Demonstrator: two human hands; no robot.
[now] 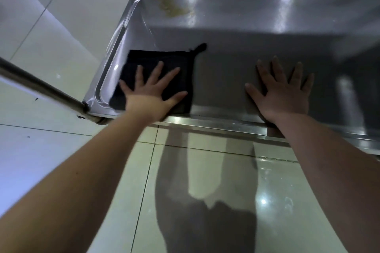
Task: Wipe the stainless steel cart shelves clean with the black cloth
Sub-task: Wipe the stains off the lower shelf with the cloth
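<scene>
While both hands lie spread, left hand [153, 90] flat on black cloth [156, 63], right hand [281, 92] on shelf [226, 51]

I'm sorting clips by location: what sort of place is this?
Likely a commercial kitchen or similar service room, though little shows: a stainless steel cart shelf with a brownish stain near its far corner, standing on a glossy tiled floor.

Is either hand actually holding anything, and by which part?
Nothing is gripped. The left hand presses flat, fingers spread, on the near half of the black cloth; the right hand rests flat on the bare cart shelf.
</scene>
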